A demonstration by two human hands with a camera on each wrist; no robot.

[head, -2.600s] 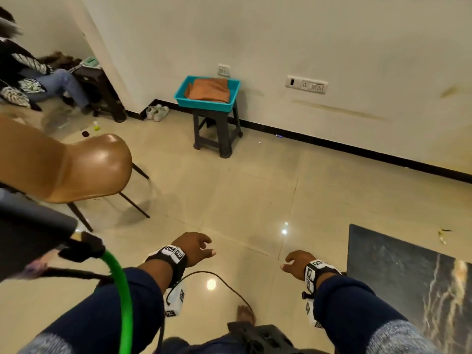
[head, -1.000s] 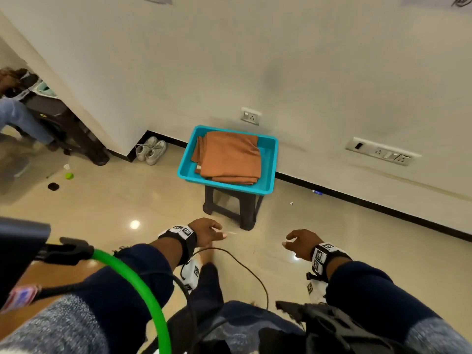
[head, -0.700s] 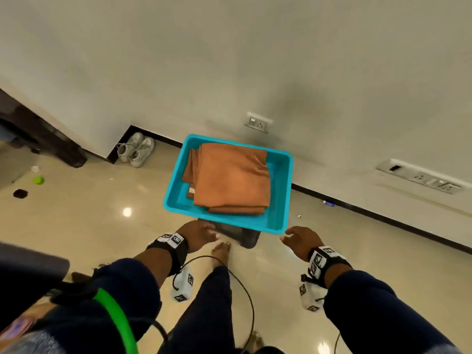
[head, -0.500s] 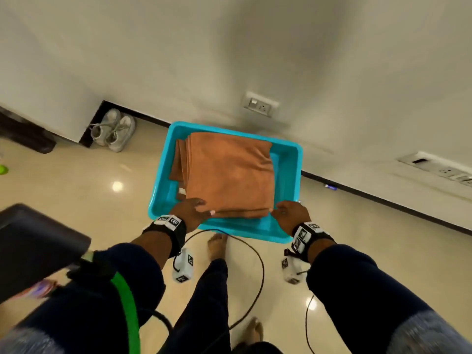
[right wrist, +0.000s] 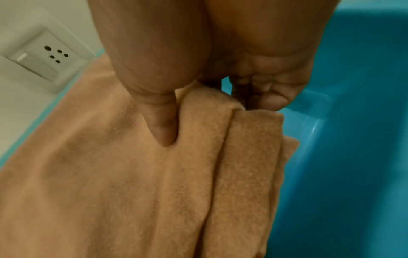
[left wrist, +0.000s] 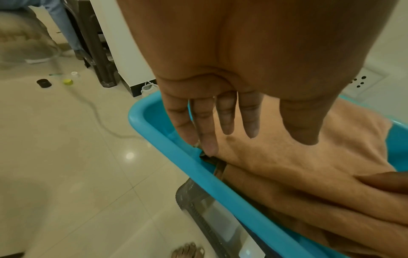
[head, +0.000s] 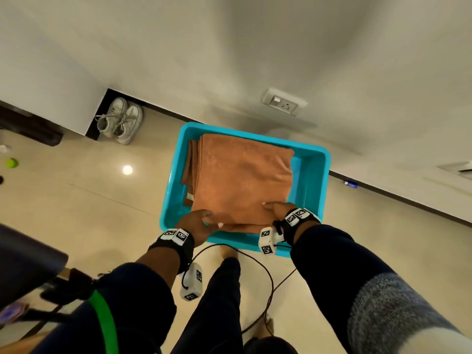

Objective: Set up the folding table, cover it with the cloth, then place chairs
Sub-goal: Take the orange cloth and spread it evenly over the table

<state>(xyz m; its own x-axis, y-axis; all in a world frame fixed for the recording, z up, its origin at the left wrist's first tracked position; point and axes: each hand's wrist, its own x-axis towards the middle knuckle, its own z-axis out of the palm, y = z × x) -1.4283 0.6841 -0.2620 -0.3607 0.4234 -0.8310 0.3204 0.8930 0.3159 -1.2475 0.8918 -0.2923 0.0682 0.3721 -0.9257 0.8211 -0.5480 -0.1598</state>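
Head view shows a pair of shoes (head: 120, 121) at far left by the wall. Right of them, the folded cloth (head: 242, 177) lies in a blue tub (head: 313, 182). At its near edge the left hand (head: 196, 224) reaches in with straight fingers, while the right hand (head: 278, 209) pinches the near right corner.

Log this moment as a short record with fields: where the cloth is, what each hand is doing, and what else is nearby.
cloth: folded orange cloth lying in the blue tub
left hand: fingers straight, at the cloth's near left corner
right hand: pinches the cloth's near right corner
tub support: dark stool underneath
nearby: white shoes by the wall, wall socket
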